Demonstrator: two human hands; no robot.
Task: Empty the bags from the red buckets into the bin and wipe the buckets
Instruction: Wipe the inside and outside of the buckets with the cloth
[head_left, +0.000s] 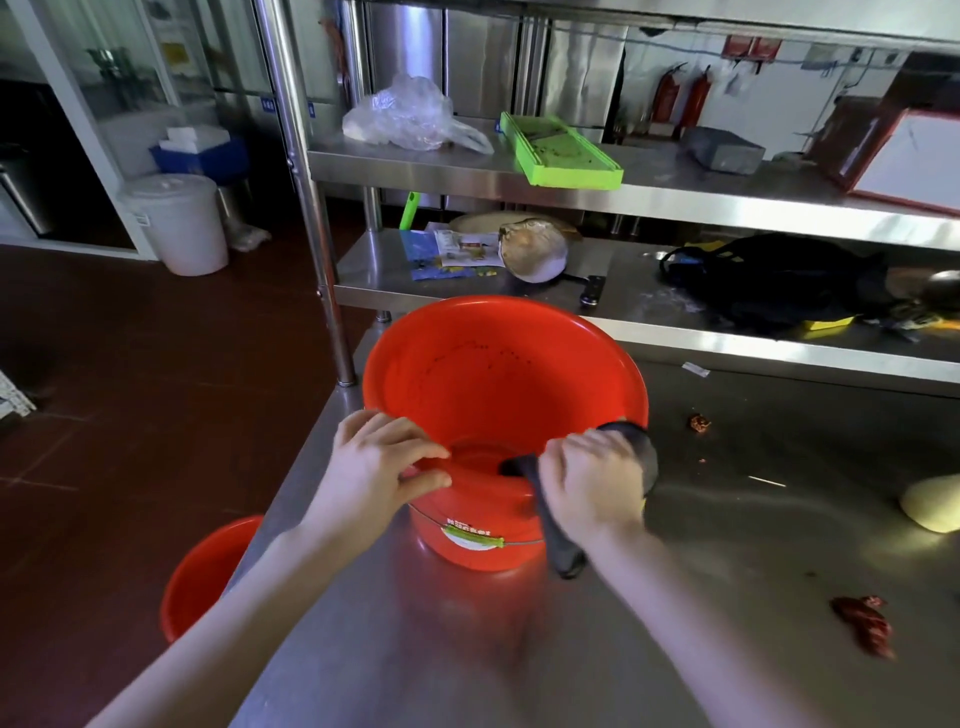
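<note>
red bucket (504, 384): stands on the steel surface (727, 571), near its left edge, maybe tipped a little toward the person.
left hand (379, 462): fingers curled over the near rim, holding the bucket.
right hand (592, 480): squeezes a dark cloth (563, 545) that hangs over the rim.
second red bucket (208, 577): down on the floor (104, 389), left of the surface.

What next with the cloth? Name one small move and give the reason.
Probably slide the cloth off the near rim and up the inner wall of the bucket toward the far side. The right hand grips the cloth draped over the near rim, a line of dark specks marks the far wall, and the left hand holds the rim, so the bucket looks steadied.
</note>
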